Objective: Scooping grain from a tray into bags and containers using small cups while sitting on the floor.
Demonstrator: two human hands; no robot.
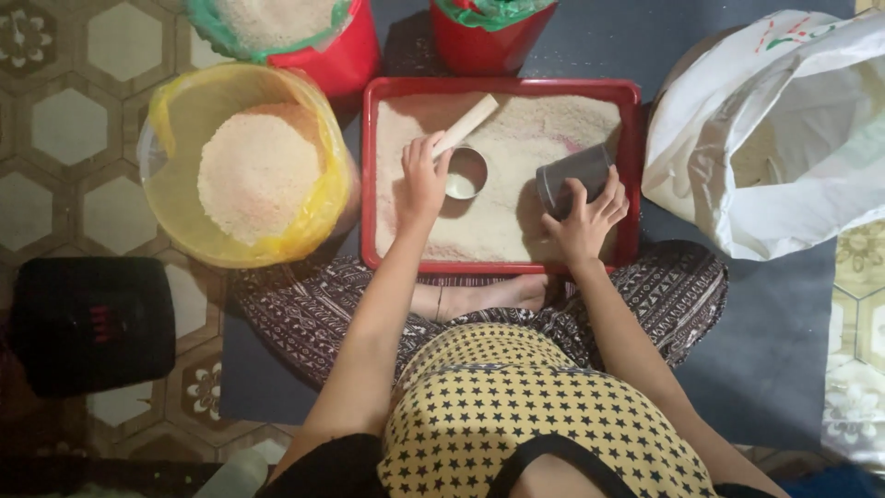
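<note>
A red tray (629, 101) full of pale rice lies on the floor in front of my crossed legs. My left hand (421, 180) grips a flat wooden stick (466, 124) that slants across the rim of a small round metal cup (464, 172) standing upright in the rice. My right hand (583, 219) holds a second grey metal cup (573, 175), tipped on its side in the rice near the tray's right wall.
A yellow-lined bucket (184, 198) with rice stands left of the tray. Two red buckets (339, 57) (484, 46) lined with green bags sit behind it. A large white sack (765, 138) lies at right, a black box-like object (90, 323) at left.
</note>
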